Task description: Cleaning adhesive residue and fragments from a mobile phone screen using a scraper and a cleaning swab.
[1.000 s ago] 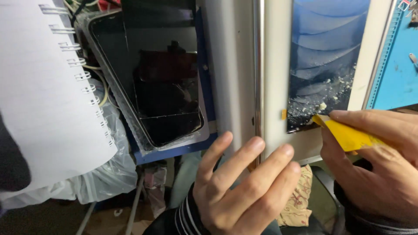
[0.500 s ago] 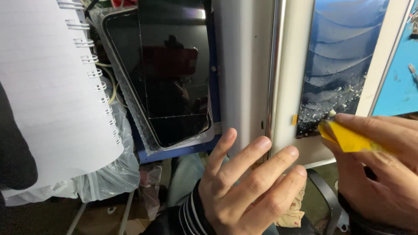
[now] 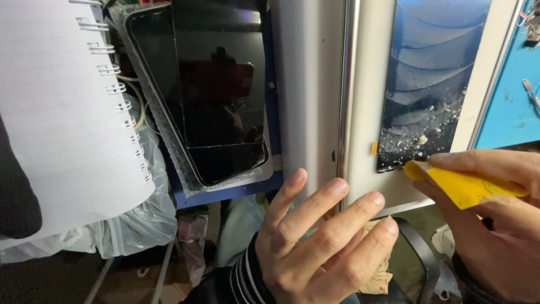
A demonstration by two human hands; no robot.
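Right hand [image 3: 495, 225]: lower right of view; thumb and fingers pinched on a yellow plastic scraper [image 3: 458, 184], its tip set against the lower left corner of the cracked screen panel [image 3: 430, 84]. Cracked screen panel: dark blue with wavy pattern, lying on a white tablet body [image 3: 365, 101] with a bright metal edge; pale crumbs and flakes scattered over the lower part of the glass; a small yellow wedge [image 3: 374, 148] sits just beside the panel's left edge. Left hand [image 3: 320, 242]: centre bottom; fingers spread wide and straight, holding nothing; fingertips lie against the lower edge of the white tablet body; striped cuff [image 3: 244, 281] at the wrist. Dark glass panels [image 3: 216, 95]: two, overlapping, left of the tablet, resting on bubble wrap over a blue tray [image 3: 225, 194]. Spiral notebook [image 3: 56, 112]: far left, white lined page, wire binding along its right side. Clear plastic bag [image 3: 135, 219]: below the notebook. Blue mat [image 3: 509, 107]: far right, behind the tablet.
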